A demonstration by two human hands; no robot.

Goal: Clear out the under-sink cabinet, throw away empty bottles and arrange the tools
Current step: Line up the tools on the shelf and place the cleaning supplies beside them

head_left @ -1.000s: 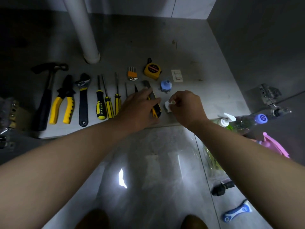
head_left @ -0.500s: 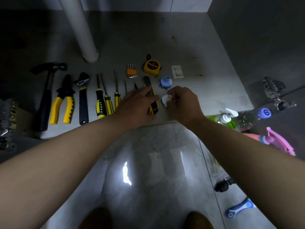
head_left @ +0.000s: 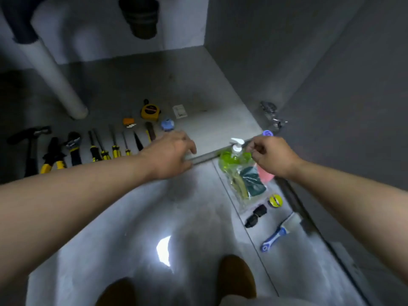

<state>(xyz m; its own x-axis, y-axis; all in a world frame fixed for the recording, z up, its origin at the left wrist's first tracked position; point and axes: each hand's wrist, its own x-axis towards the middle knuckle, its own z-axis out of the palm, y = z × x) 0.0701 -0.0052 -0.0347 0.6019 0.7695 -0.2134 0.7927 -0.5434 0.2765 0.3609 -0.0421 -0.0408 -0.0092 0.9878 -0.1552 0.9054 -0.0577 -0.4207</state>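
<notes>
A: Entry, bottom of frame first. Two brown shoes on glossy grey floor tile, with one bright lamp reflection at lower centre. Lower right?

B: On the floor are a blue-handled scraper, a black fitting I can't identify and a yellow roll. Just above is a clear plastic bag with something dark green inside. It touches a green pump bottle and a pink bottle. A blue cap shows past the right hand.

A: Hands?

B: Left hand, centre frame, is palm down with fingers loose over the cabinet's front lip; nothing seen in it. Right hand, centre right, has its fingers curled together above the pump bottle. It's blurred, so I cannot tell whether they pinch anything.

A: Tools?

B: Centre left, on the cabinet floor, side by side with handles toward the camera: hammer, pliers, adjustable wrench, screwdrivers, utility knife. Above them are an orange hex key set, a yellow tape measure, a small blue item and a white plate.

A: Judgement: arranging looks nearly done, and the cabinet looks emptied apart from the tools. The bottles lie outside on the floor, not yet discarded. The green one holds liquid, so it's probably a keeper. The loose floor items look unsorted.

B: Surroundings: white drain pipe at upper left, black trap at top centre, grey cabinet walls, a door hinge at right. Light is dim.
</notes>
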